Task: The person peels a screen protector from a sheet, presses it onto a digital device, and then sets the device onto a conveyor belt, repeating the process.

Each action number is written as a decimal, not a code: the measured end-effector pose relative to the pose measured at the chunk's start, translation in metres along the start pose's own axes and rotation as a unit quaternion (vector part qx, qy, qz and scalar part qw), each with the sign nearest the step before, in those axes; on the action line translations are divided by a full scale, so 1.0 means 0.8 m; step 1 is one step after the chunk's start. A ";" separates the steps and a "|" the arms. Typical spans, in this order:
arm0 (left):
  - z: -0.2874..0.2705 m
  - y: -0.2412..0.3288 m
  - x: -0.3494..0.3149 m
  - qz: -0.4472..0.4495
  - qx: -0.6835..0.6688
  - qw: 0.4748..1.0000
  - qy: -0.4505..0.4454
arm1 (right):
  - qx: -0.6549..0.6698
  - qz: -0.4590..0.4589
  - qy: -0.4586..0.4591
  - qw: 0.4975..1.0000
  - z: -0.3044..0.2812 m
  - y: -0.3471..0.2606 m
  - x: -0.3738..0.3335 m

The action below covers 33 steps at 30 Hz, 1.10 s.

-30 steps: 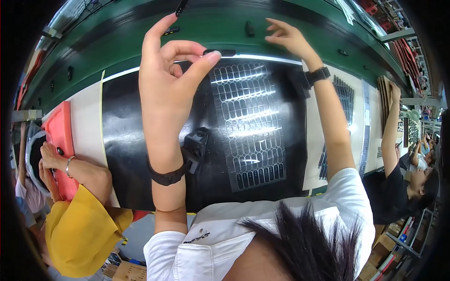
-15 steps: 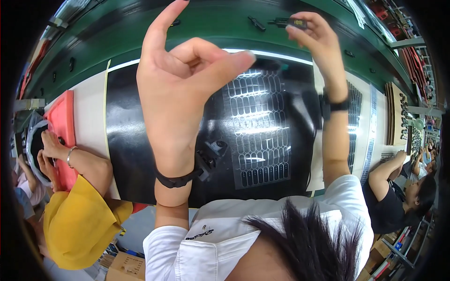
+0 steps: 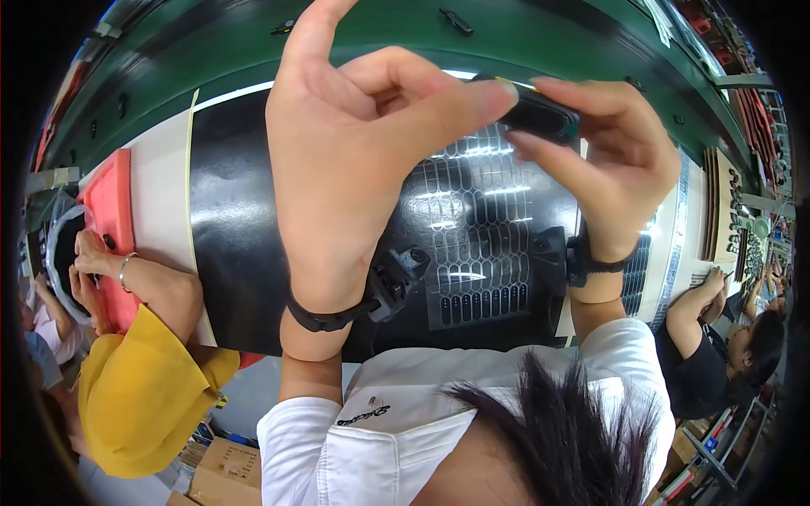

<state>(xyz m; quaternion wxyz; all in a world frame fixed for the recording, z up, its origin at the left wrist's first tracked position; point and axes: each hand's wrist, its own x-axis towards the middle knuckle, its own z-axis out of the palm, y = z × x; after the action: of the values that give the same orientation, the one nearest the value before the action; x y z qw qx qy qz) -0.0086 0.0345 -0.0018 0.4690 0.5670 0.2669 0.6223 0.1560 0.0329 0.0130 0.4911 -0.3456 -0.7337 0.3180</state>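
Observation:
My left hand (image 3: 354, 135) pinches the left end of a small black device (image 3: 540, 115) between thumb and forefinger. It is a flat oblong with rounded ends and a teal spot at its right end. My right hand (image 3: 620, 148) closes on the device from the right, thumb below and forefinger above. A little yellow shows along its upper edge; I cannot tell whether a second piece is behind it. Below the hands, a clear sheet of oval stickers (image 3: 481, 223) lies on the black mat (image 3: 232, 219). Dark ovals fill its bottom row.
Beyond the mat runs a green conveyor belt (image 3: 380, 38) with several small black devices, one a black device (image 3: 456, 21) near the middle. At left stands a red tray (image 3: 122, 202), where another person's hand works. Another person sits at right beside stacked cardboard (image 3: 717, 202).
My right hand has come back from over the belt, where it held a device with a lit yellow display, to the device at my left hand. My left hand has shifted slightly right.

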 end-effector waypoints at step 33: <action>-0.022 -0.064 0.018 0.224 -0.166 0.931 -0.235 | -0.050 -0.002 -0.010 0.999 0.003 -0.001 -0.009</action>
<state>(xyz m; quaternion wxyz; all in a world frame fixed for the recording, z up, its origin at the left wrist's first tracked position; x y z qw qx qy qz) -0.0101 0.0719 -0.0432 0.4540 0.6562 -0.0925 0.5955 0.1557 0.0261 0.0089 0.4667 -0.3652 -0.7540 0.2833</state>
